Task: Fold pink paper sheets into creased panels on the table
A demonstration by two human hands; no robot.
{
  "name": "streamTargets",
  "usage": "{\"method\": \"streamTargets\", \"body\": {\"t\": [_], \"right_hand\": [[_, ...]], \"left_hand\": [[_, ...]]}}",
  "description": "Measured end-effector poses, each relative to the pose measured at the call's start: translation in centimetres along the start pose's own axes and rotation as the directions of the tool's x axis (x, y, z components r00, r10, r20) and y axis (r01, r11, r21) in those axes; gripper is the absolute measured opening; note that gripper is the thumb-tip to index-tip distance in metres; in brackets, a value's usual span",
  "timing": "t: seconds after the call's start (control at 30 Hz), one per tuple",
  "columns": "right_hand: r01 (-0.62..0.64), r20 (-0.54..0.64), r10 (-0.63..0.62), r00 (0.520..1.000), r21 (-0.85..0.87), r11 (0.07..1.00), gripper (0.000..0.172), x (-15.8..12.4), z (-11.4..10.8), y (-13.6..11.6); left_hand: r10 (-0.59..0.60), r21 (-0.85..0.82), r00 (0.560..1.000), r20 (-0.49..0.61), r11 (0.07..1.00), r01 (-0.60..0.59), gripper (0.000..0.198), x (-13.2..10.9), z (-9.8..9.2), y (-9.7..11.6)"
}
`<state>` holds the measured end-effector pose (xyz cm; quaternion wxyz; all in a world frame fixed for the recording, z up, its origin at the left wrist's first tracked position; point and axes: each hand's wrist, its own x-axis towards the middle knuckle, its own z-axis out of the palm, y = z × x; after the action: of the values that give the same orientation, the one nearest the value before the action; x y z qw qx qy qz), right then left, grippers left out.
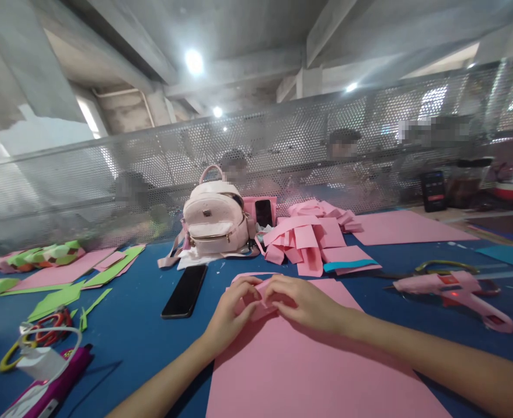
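Note:
My left hand and my right hand meet over the far edge of a large pink paper sheet on the blue table. Both pinch a small folded pink paper piece between their fingertips. The fingers of both hands are curled round it, and part of the piece is hidden under them.
A black phone lies left of my hands. Behind it stand a pink backpack and a pile of pink paper strips. A pink glue gun lies right. Green paper scraps, scissors and a charger lie left. People sit behind a mesh screen.

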<state>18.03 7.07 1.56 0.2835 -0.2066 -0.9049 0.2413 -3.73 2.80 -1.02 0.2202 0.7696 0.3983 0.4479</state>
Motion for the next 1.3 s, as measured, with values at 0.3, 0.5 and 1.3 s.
{"method": "streamTargets", "body": {"t": [0.3, 0.5, 1.3], "right_hand": [[0.129, 0.049, -0.121, 0.991, -0.242, 0.962, 0.019, -0.6, -1.1, 0.3], [0.178, 0.012, -0.188, 0.982, -0.385, 0.905, 0.04, -0.4, -1.8, 1.3], [0.261, 0.042, -0.269, 0.962, -0.427, 0.866, 0.042, -0.5, -1.5, 2.7]], "left_hand": [[0.017, 0.02, 1.0, -0.023, 1.0, -0.017, 0.013, 0.1, 0.0, -0.2], [0.017, 0.021, 1.0, -0.018, 1.0, -0.016, 0.011, 0.1, 0.0, -0.2], [-0.055, -0.045, 0.996, -0.076, 0.998, 0.052, 0.012, -0.2, 0.0, -0.2]]}}
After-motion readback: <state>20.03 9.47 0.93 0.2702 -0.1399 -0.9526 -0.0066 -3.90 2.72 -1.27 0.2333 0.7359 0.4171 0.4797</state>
